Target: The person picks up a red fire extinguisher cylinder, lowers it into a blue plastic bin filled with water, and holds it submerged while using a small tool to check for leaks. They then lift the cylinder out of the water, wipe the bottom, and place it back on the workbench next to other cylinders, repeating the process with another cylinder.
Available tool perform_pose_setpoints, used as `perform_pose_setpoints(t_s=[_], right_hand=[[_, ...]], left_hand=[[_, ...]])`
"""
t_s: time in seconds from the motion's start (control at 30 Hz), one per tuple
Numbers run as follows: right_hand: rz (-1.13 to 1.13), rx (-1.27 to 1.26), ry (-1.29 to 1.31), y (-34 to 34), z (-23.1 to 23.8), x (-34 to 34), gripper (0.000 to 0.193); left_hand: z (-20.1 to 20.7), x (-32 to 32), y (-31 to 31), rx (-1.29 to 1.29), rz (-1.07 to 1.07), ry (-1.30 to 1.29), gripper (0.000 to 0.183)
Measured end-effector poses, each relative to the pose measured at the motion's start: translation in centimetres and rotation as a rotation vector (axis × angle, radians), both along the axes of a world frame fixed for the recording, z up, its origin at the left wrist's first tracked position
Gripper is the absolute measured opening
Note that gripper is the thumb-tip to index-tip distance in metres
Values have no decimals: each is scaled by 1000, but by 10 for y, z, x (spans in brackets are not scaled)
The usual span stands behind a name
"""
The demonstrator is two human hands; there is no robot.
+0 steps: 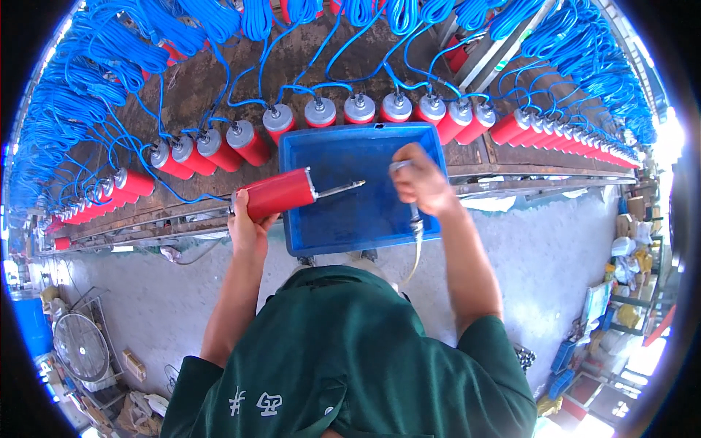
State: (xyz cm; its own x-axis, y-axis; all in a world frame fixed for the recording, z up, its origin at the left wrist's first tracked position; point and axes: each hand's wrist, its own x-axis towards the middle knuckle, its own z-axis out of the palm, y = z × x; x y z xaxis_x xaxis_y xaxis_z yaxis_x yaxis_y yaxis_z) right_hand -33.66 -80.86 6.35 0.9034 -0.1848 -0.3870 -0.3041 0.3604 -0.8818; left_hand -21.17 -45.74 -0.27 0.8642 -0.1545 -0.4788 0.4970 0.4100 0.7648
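My left hand [252, 232] is wrapped round the lower left end of a red cylinder [283, 193], holding it tilted over the left side of a blue plastic tray [365, 226]. From the cylinder's right end a thin metal stem [339, 190] with a brass-coloured tip points right across the tray. My right hand [421, 182], slightly blurred, is closed on a metal fitting over the tray's right side. Below that fist a pale hose [418, 252] hangs from the fitting. A gap separates the fitting from the stem's tip. My palm and fingers hide most of the fitting.
Behind the tray, several red cylinders [321, 113] with grey metal caps line the front of a dark workbench [307, 62]. Blue cables run from them to coiled bundles [255, 18] along the back. A round fan [80, 347] stands at left; shelves with boxes [621, 292] stand at right.
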Motion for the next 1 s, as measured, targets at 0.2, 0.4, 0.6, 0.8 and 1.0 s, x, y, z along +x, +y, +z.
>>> perform_pose_setpoints(t_s=[0.2,0.4,0.6,0.8,1.0], right_hand=[[-215,-521,-190,-97,64,-43,20],[-233,-761,102,-188,-35,-60,27],[-97,-935,165,-232,-135,-78,36],[-72,-1243,413,-232,-163,-75,42],[-109,-1172,363,-243,-164,-75,44]], left_hand=[[21,-24,-47,334,79,-267,66],[24,-46,-132,180,-121,-103,62],[-8,-41,-180,208,-110,103,55],[-57,-21,-169,225,-44,247,66],[-86,-18,-157,167,-99,315,46]])
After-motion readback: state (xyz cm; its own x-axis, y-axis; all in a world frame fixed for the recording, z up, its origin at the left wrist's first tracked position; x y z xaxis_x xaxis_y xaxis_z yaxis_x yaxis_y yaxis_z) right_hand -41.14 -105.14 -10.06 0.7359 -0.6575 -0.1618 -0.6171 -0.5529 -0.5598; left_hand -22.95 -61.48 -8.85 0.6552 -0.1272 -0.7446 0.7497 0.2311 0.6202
